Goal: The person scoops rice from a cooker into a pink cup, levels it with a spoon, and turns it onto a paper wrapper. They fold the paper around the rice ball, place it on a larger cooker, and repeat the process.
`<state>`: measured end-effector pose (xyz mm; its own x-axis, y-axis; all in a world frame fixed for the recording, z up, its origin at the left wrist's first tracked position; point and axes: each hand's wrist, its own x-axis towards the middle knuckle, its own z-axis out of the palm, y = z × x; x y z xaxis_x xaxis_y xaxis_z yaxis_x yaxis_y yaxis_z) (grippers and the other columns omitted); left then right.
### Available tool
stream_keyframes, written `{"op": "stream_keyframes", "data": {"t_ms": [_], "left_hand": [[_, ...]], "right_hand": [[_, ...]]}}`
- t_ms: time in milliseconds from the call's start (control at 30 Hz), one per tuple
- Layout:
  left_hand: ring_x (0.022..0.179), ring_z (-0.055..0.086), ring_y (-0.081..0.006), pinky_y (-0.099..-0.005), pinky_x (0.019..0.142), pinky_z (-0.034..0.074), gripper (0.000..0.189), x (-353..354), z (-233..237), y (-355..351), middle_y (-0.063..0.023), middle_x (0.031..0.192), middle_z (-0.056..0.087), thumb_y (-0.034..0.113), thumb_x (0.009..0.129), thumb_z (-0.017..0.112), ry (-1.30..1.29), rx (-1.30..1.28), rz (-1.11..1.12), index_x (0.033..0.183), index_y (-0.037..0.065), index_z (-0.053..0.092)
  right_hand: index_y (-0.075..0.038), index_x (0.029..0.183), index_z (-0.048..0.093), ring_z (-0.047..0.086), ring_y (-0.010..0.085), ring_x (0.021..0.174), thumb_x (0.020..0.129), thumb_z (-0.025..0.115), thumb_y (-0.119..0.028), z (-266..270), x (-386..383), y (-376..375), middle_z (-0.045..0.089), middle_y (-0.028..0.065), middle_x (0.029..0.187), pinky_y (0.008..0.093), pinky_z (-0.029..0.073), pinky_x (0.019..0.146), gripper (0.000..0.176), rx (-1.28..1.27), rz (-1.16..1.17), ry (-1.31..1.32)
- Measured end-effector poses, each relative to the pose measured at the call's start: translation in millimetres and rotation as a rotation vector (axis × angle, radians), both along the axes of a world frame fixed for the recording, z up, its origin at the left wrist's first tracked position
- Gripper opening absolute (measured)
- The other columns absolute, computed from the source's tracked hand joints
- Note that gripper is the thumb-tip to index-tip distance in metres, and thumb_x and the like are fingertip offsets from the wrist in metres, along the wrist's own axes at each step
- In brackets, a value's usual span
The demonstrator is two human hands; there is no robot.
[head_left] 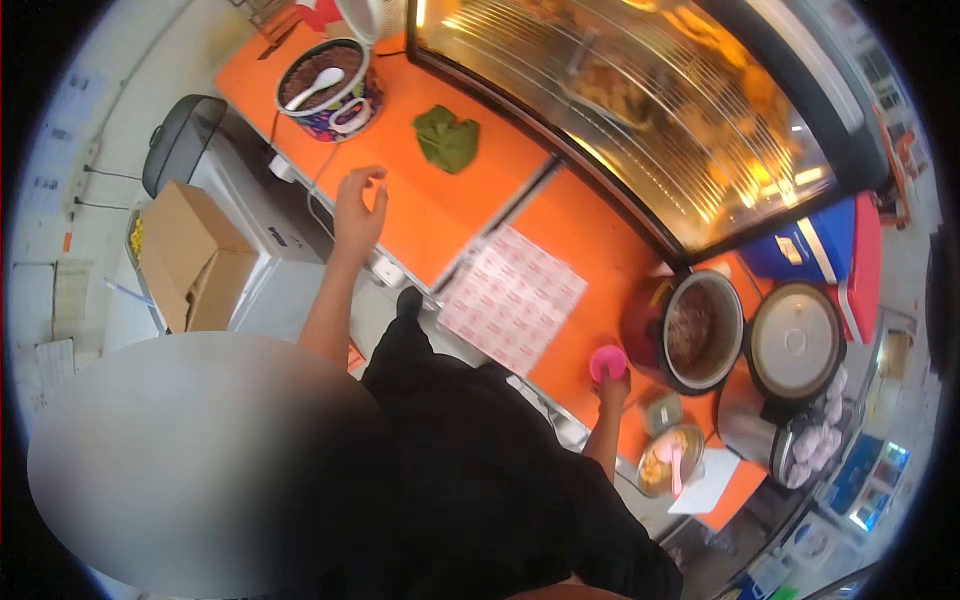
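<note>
My right hand (614, 386) is closed around a pink cup (607, 364) over the orange counter, left of a large pot of dark food (690, 330). My left hand (360, 210) is raised near the counter's front edge with its fingers apart and nothing in them. Between the hands lies a sheet of red-and-white printed paper (513, 298), partly over the edge. A green leaf (446, 139) rests on the counter beyond my left hand. Farther left stands a patterned pot (340, 112) with dark food and a white spoon (315, 88).
A lit glass display case (640, 110) spans the back. A round lid (795, 342), a bowl with a pink spoon (670, 462), a small container (661, 412) and a blue box (800, 243) are at the right. A cardboard box (195, 255) sits at the left.
</note>
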<state>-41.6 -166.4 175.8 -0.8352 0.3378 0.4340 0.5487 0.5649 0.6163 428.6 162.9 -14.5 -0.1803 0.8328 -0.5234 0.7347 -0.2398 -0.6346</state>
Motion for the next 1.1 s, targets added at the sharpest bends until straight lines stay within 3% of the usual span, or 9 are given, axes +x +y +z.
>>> {"op": "stream_keyframes", "data": {"t_ms": [67,133,233,267,467,533,867,1033,1100], "left_hand": [[0.092,0.061,-0.0255,-0.0379,0.085,0.051,0.023,-69,15,-32,-0.0085,0.100,0.068,0.005,0.089,0.068,0.114,-0.007,0.069,0.112,0.007,0.068],[0.094,0.064,-0.0266,-0.0394,0.086,0.052,0.015,-145,31,-63,-0.0076,0.095,0.072,0.010,0.089,0.069,0.181,-0.116,0.212,0.103,0.008,0.073],[0.097,0.065,-0.0289,-0.0423,0.085,0.053,0.013,-272,15,-101,-0.0087,0.098,0.074,0.016,0.087,0.073,0.205,-0.323,0.292,0.097,0.007,0.075],[0.100,0.065,-0.0308,-0.0452,0.085,0.055,0.017,-315,6,-108,-0.0092,0.099,0.074,0.022,0.085,0.075,0.262,-0.373,0.208,0.094,0.007,0.076],[0.098,0.072,-0.0328,-0.0462,0.083,0.058,0.021,-417,-28,-85,-0.0157,0.095,0.076,0.024,0.081,0.080,-0.055,-0.885,0.167,0.093,0.007,0.078],[0.094,0.073,-0.0342,-0.0461,0.082,0.059,0.023,-429,-34,-81,-0.0175,0.094,0.076,0.025,0.080,0.081,-0.096,-0.872,0.162,0.092,0.006,0.078],[0.085,0.073,-0.0347,-0.0440,0.077,0.058,0.033,-397,41,-151,-0.0163,0.088,0.075,0.035,0.080,0.080,-0.402,-0.595,0.128,0.090,0.003,0.075],[0.098,0.071,-0.0240,-0.0370,0.087,0.054,0.028,-344,43,-225,-0.0125,0.102,0.072,0.026,0.100,0.065,-0.591,0.062,0.181,0.109,0.000,0.066],[0.090,0.064,-0.0219,-0.0365,0.082,0.051,0.030,-322,-11,-233,-0.0124,0.097,0.068,0.028,0.103,0.062,-0.579,0.293,0.284,0.111,-0.001,0.065]], "right_hand": [[0.004,0.137,0.051,0.072,0.0265,0.078,0.092,0.064,-0.016,-107,44,18,0.066,0.0219,0.112,0.0390,0.063,0.059,0.051,0.341,0.244,0.064],[-0.002,0.140,0.051,0.069,0.0218,0.084,0.089,0.059,-0.010,-143,62,22,0.067,0.0161,0.112,0.0330,0.059,0.057,0.052,0.280,0.085,0.133],[-0.009,0.140,0.054,0.066,0.0177,0.086,0.093,0.058,-0.010,20,-25,-40,0.066,0.0080,0.114,0.0225,0.046,0.053,0.047,-0.288,-0.209,0.559],[-0.008,0.137,0.056,0.065,0.0163,0.087,0.097,0.061,-0.014,62,-62,-64,0.067,0.0064,0.112,0.0289,0.050,0.064,0.041,-0.324,-0.284,0.576],[-0.009,0.141,0.053,0.066,0.0214,0.104,0.101,0.065,-0.029,126,-247,-144,0.065,0.0079,0.125,0.0288,0.055,0.075,0.046,-0.580,-0.273,1.133],[-0.006,0.146,0.049,0.064,0.0204,0.108,0.097,0.069,-0.031,203,-367,-185,0.064,0.0074,0.126,0.0303,0.055,0.085,0.058,-0.472,0.032,0.987],[0.003,0.136,0.055,0.070,0.0242,0.099,0.083,0.077,-0.007,272,-740,-236,0.054,0.0128,0.127,0.0351,0.058,0.088,0.058,0.381,1.128,0.571],[0.001,0.138,0.053,0.062,0.0345,0.114,0.078,0.069,-0.004,234,-881,-268,0.052,0.0177,0.130,0.0423,0.055,0.093,0.063,0.857,1.641,0.441],[0.001,0.134,0.055,0.065,0.0349,0.106,0.082,0.063,-0.001,208,-917,-288,0.054,0.0170,0.130,0.0451,0.058,0.086,0.053,1.102,1.863,0.377]]}}
